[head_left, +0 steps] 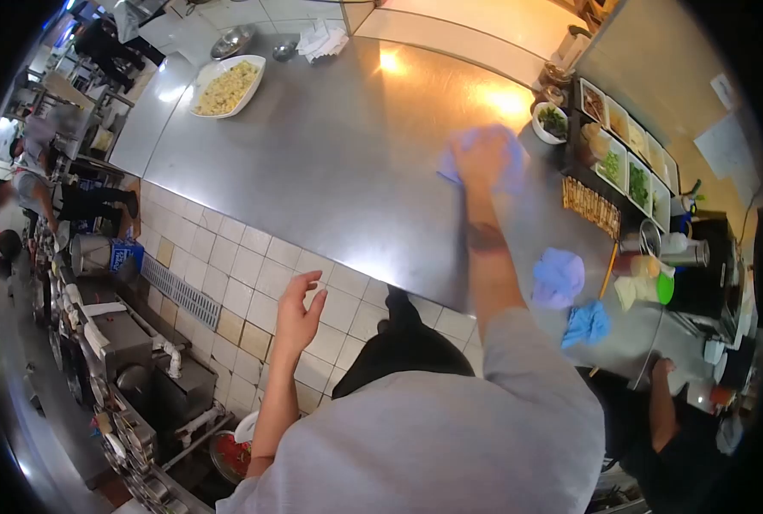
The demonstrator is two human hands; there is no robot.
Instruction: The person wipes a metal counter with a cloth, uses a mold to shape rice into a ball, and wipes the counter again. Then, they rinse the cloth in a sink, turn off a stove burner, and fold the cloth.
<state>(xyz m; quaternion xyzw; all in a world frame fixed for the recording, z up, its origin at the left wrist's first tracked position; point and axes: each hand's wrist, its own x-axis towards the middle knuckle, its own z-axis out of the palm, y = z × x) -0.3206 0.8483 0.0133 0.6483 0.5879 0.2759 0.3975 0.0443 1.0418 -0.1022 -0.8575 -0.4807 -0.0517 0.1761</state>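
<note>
My right hand (477, 156) presses down on a light purple cloth (508, 163) that lies against the steel counter (313, 163); the cloth is smeared by motion and its edges stick out around my fingers. Over the tiled floor, short of the counter's front edge, my left hand (300, 308) hangs with its fingers apart and nothing in it. Right of my right forearm lie a crumpled purple cloth (558, 277) and, beside it, a blue cloth (586, 324). A white bowl of green leaves (551, 124) stands just beyond the cloth under my right hand.
A white dish of yellow food (227, 88) sits at the counter's far left, near white papers (322, 40). Along the right stand trays of chopped garnishes (638, 182) and a row of skewers (590, 206). A co-worker's arm (662, 403) shows at lower right; other people stand at left.
</note>
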